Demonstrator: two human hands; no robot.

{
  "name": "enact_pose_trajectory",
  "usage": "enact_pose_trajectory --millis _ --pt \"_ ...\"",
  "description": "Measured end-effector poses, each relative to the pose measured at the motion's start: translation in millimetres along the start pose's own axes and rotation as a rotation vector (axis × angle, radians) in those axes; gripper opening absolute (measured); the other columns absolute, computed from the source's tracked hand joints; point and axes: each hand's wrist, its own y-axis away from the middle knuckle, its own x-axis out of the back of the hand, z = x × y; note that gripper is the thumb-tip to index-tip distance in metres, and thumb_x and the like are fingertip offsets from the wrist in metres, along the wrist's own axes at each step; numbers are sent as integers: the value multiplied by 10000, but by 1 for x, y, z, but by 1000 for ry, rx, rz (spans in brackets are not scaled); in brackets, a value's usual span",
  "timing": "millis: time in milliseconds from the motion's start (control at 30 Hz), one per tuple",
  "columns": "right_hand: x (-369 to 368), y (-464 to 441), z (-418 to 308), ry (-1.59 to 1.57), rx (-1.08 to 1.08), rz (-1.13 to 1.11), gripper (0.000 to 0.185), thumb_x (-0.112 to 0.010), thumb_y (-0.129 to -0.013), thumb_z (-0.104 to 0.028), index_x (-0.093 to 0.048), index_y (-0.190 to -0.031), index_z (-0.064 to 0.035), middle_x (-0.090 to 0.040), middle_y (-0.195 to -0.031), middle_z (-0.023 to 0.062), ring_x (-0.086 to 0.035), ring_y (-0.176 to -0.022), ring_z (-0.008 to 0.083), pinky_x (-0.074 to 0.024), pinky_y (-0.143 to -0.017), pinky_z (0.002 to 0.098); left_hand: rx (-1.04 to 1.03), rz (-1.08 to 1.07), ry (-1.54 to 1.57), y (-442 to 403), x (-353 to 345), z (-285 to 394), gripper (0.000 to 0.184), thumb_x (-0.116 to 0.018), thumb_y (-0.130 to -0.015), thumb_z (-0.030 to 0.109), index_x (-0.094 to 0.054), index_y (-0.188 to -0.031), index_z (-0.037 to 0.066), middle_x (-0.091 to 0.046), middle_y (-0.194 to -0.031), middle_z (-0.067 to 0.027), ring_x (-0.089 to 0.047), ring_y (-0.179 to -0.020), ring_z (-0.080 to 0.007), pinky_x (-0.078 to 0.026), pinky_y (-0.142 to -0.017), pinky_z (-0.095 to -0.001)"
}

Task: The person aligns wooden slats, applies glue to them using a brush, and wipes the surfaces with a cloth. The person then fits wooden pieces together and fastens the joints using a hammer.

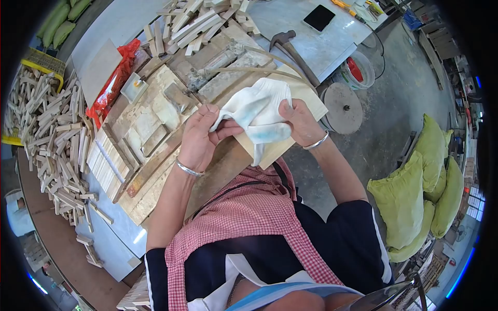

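Note:
A white fabric work glove with faint blue-green stains is stretched between my two hands, above the front of the workbench. My left hand pinches its left side, with the fingertips partly tucked behind the fabric. At the right edge, my right hand grips the glove with the thumb on top; its other fingers are mostly hidden. One narrow end of the glove hangs down over a thin wooden board.
A hammer lies beyond my hands, near a dark-screened tablet or phone. Wooden sticks are heaped at the back, with more sticks at left. Yellow-green sacks and a bucket stand at right.

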Motion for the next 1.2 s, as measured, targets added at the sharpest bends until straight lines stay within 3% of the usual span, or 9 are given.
enact_pose_trajectory --millis 433,567,700,767,867,933,1000,1067,1200 --pt "-8 1 -40 794 594 87 321 -543 -958 -279 -631 -1068 10 -650 -954 25 -573 -833 79 -456 -730 225 -423 103 -672 -4 -16 4 248 -576 -923 181 -545 -1056 -26 -594 -981 -86 -584 -907 -150 -464 -805 -261" --pt "-18 6 -44 532 295 110 320 -546 -958 -282 -639 -1050 10 -650 -929 31 -583 -835 87 -463 -745 234 -826 -30 -1087 -8 -27 8 435 -675 -839 270 -541 -1155 2 -575 -1064 -142 -602 -931 -223 -471 -815 -298" --pt "-24 1 -40 19 186 135 315 -554 -954 -279 -609 -1086 1 -649 -900 38 -603 -833 100 -473 -755 239 -759 -5 -959 5 -45 -1 413 -705 -795 282 -591 -1096 25 -599 -1056 -143 -591 -979 -257 -470 -816 -347" --pt "-17 -3 -38 -89 161 159 321 -562 -949 -279 -592 -1106 0 -648 -903 40 -608 -843 103 -474 -762 240 -171 -26 -975 12 -45 3 337 -709 -790 239 -624 -1024 12 -628 -1031 -137 -589 -1002 -261 -466 -822 -369" --pt "11 -8 -33 596 165 198 322 -590 -927 -248 -560 -1141 -8 -625 -1028 65 -591 -939 127 -470 -809 277 -236 -54 -972 13 -33 1 293 -709 -786 186 -630 -998 -1 -626 -912 -103 -598 -936 -229 -459 -810 -325" --pt "11 -8 -34 1054 677 235 377 -639 -886 -244 -550 -1171 -14 -564 -1166 93 -536 -1082 164 -444 -898 321 -376 -135 -1004 4 -19 0 282 -706 -795 176 -636 -1006 2 -605 -880 -82 -591 -888 -200 -451 -793 -292" --pt "2 -5 -27 856 548 33 431 -658 -869 -254 -533 -1207 -19 -542 -1200 98 -504 -1131 174 -425 -933 334 -509 -221 -1035 5 -20 -1 272 -704 -804 165 -642 -1014 4 -583 -848 -62 -583 -839 -172 -444 -777 -260" --pt "-8 -1 -18 564 328 -203 634 -696 -838 -304 -424 -1340 -26 -496 -1261 112 -442 -1221 196 -378 -1006 350 -115 -132 -226 10 -35 1 252 -702 -822 166 -660 -1027 25 -530 -795 -4 -528 -831 -113 -422 -776 -242" --pt "-22 6 -4 463 335 -167 813 -721 -811 -359 -287 -1408 -17 -435 -1313 132 -419 -1244 224 -371 -1022 364 -235 -54 -285 -2 -25 -13 249 -700 -838 168 -667 -1055 49 -540 -824 32 -517 -849 -79 -422 -773 -236"
